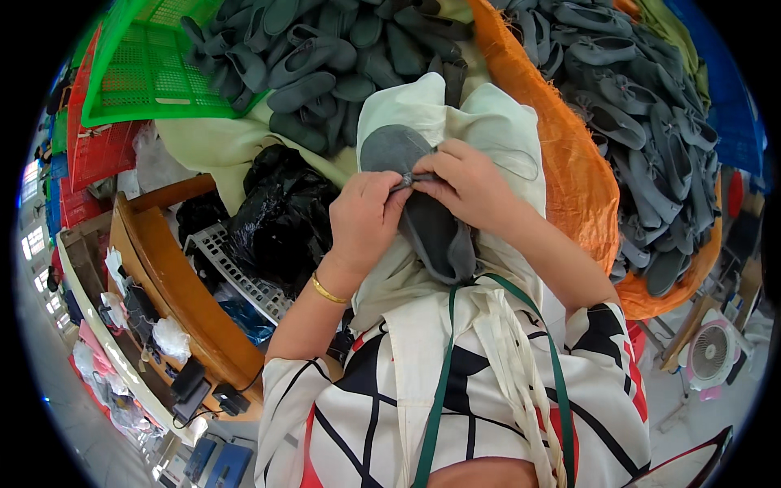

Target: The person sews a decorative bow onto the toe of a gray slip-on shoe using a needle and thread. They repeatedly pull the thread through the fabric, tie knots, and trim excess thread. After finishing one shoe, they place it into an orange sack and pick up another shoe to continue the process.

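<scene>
A dark grey flat shoe (393, 149) rests on my lap, toe pointing away from me and its opening toward my body. Across the front of the opening lies a small grey bow-like trim (406, 180) with something shiny at its centre. My left hand (364, 213) pinches the trim's left end between thumb and fingers. From the right, my right hand (465, 180) pinches the other end the same way. The fingertips almost meet and cover part of the trim. Under the shoe, pale cream cloth (500, 122) covers my legs.
Grey shoes (313, 61) heap up ahead beside a green basket (163, 69). An orange woven sack (569, 179) of more grey shoes (643, 130) stands right. At left are a black plastic bag (281, 215), white crate (240, 272) and wooden furniture (175, 285); a fan (710, 350) sits far right.
</scene>
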{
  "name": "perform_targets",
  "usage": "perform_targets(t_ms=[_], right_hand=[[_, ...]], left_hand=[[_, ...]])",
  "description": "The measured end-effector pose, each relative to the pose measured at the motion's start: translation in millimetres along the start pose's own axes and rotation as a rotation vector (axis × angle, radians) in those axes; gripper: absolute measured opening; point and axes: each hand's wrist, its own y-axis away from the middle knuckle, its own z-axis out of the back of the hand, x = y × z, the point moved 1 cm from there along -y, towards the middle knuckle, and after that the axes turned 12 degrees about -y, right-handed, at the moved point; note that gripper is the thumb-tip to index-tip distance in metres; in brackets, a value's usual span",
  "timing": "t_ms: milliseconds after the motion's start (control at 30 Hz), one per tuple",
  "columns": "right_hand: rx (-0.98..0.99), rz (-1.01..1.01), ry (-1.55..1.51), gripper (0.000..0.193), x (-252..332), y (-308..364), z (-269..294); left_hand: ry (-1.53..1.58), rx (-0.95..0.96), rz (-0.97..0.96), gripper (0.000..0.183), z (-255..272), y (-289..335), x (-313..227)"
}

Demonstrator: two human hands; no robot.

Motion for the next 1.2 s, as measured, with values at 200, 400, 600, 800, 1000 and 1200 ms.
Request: perform_targets(t_ms=[200,400,600,800,1000,1200], right_hand=[[-0.048,0.051,0.056,0.024,-5,8,-6],[0.014,-0.145,-0.011,0.021,-10,3,-8],[0.156,-0.409,0.026,0.024,7,-3,1],[0.138,-0.210,0.304,0.028,18,15,19],[-0.409,-0.219,0.132,0.020,-2,-4,36],[-0.618,-0.337,-1.775,0.033,0,2,-12]], left_hand=[[0.015,-0.126,-0.027,0.019,-17,11,6],[0.189,0.160,0.171,0.015,-8,3,6],[0.556,0.342,0.447,0.022,-4,-12,18],[0.841,0.483,0.706,0.023,-6,-21,28],[0.875,0.446,0.801,0.024,-12,-25,24],[0.829,0.406,0.776,0.024,-14,-26,20]])
